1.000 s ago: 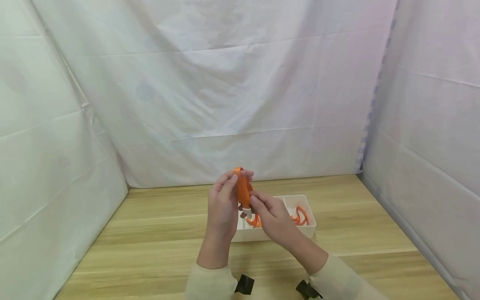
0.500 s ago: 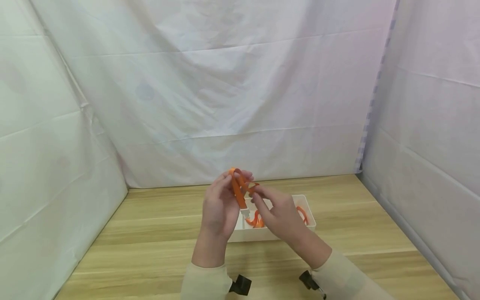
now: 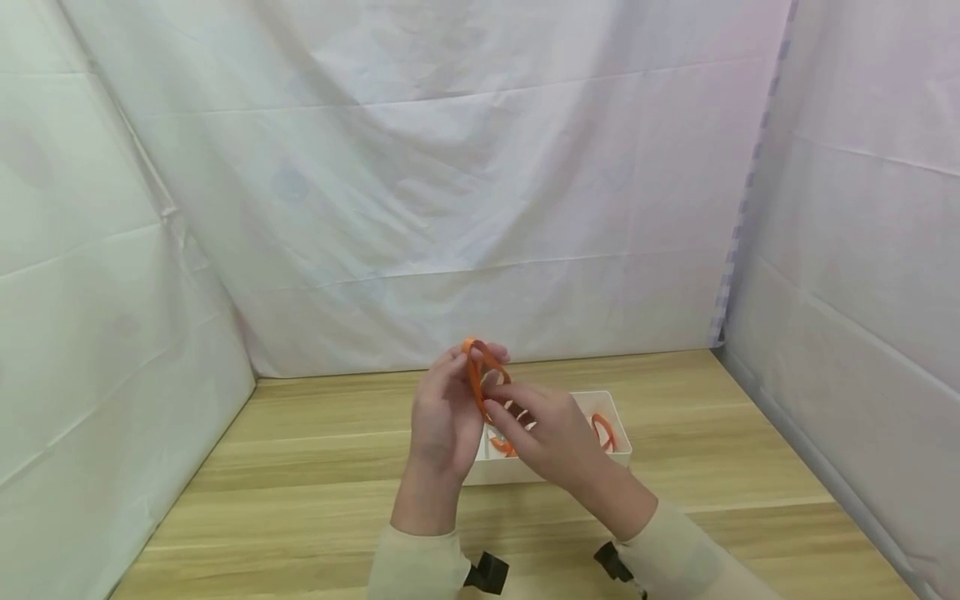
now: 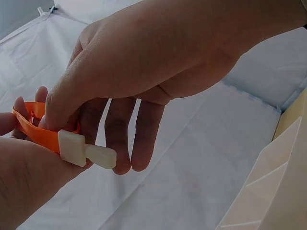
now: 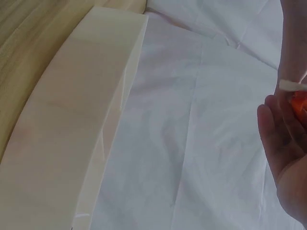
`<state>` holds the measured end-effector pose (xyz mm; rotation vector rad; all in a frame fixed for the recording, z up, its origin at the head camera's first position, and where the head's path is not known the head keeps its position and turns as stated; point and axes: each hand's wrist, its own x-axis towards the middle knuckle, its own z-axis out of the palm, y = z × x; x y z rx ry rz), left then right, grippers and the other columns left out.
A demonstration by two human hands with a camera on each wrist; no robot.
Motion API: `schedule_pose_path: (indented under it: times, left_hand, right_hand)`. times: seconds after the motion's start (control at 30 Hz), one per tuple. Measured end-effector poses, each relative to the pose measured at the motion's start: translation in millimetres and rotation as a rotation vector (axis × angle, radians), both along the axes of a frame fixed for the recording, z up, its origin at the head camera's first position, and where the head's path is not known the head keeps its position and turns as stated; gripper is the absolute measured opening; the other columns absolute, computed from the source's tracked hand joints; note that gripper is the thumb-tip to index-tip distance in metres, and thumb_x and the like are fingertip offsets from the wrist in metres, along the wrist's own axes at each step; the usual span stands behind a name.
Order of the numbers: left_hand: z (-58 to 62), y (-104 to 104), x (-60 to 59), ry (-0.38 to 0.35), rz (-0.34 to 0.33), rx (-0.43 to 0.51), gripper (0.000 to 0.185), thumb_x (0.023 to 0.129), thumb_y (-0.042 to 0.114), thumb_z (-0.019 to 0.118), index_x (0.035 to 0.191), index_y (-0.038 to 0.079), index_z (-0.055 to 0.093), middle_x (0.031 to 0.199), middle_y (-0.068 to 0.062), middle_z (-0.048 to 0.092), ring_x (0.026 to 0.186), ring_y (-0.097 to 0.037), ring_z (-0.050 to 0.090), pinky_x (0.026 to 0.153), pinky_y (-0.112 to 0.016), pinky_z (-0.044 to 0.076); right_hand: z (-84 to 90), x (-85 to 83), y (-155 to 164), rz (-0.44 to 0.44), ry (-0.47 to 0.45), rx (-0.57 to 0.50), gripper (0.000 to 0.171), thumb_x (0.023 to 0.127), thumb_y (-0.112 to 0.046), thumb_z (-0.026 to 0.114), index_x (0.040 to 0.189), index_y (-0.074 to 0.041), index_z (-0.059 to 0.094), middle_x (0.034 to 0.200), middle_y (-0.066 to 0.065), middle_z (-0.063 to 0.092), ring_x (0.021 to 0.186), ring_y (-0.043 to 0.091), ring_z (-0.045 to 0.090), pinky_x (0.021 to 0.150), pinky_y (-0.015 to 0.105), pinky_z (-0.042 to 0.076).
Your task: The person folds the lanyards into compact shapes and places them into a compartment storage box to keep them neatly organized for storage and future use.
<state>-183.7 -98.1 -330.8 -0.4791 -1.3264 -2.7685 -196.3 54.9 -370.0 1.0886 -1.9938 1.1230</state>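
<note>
An orange strap [image 3: 475, 385] is held up in a loop between both hands, above the front of the white box. The thumb and index finger of my left hand [image 3: 438, 417] pinch its upper bend, while that hand's other fingers extend loosely in the left wrist view. Lower on the loop, my right hand [image 3: 551, 433] pinches the strap between thumb and fingertips. A white plastic buckle [image 4: 72, 147] with a rounded tab sits on the strap, clearly seen in the left wrist view. In the right wrist view, a bit of orange strap [image 5: 300, 106] shows at the right edge.
Behind the hands stands a white divided box [image 3: 495, 473] on the wood-grain table [image 3: 315, 483]. More orange straps [image 3: 603, 432] lie in its compartments, partly hidden by the right hand. White cloth [image 3: 480, 183] hangs at the back and both sides.
The right hand first drew a strand out to the right, then came back left and down along the strap. The strap now forms a rounder loop; the left hand keeps its pinch at the top.
</note>
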Motion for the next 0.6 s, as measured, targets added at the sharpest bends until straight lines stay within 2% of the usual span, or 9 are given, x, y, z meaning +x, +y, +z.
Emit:
schedule_pose_path:
  times: [0.13, 0.23, 0.47, 0.6]
  left_hand:
    - [-0.4, 0, 0.6, -0.014, 0.025, -0.036, 0.032, 0.11, 0.02, 0.039, 0.095, 0.015, 0.067, 0.106, -0.002, 0.073, 0.106, -0.024, 0.058, 0.103, -0.038, 0.042]
    - [-0.2, 1, 0.1, -0.008, 0.04, -0.037, 0.034, 0.11, 0.019, 0.039, 0.095, 0.015, 0.069, 0.106, -0.002, 0.074, 0.11, -0.024, 0.059, 0.107, -0.04, 0.04]
    - [-0.4, 7, 0.6, 0.005, 0.083, -0.052, 0.033, 0.11, 0.015, 0.042, 0.095, 0.01, 0.071, 0.103, -0.005, 0.075, 0.104, -0.026, 0.063, 0.108, -0.04, 0.044]
    - [-0.1, 9, 0.4, 0.018, 0.122, -0.082, 0.032, 0.111, 0.013, 0.043, 0.097, 0.008, 0.071, 0.102, -0.004, 0.076, 0.11, -0.026, 0.063, 0.112, -0.043, 0.042]
  right_hand:
    - [1.8, 0.1, 0, 0.029, -0.041, 0.013, 0.016, 0.094, -0.004, 0.079, 0.109, -0.008, 0.078, 0.09, 0.001, 0.078, 0.069, 0.007, 0.071, 0.06, 0.014, 0.058]
    - [3.6, 0.9, 0, 0.014, -0.057, 0.018, 0.014, 0.094, -0.002, 0.077, 0.108, -0.007, 0.079, 0.088, 0.001, 0.078, 0.067, 0.005, 0.068, 0.06, 0.013, 0.057]
    - [10.4, 6.6, -5, -0.113, -0.094, 0.07, 0.012, 0.096, -0.004, 0.071, 0.104, -0.009, 0.077, 0.088, -0.001, 0.078, 0.065, 0.005, 0.07, 0.062, 0.013, 0.057]
    - [12.2, 11.9, -9, -0.193, -0.118, 0.085, 0.007, 0.097, -0.006, 0.072, 0.101, -0.01, 0.076, 0.08, -0.002, 0.075, 0.065, 0.006, 0.071, 0.06, 0.014, 0.056]
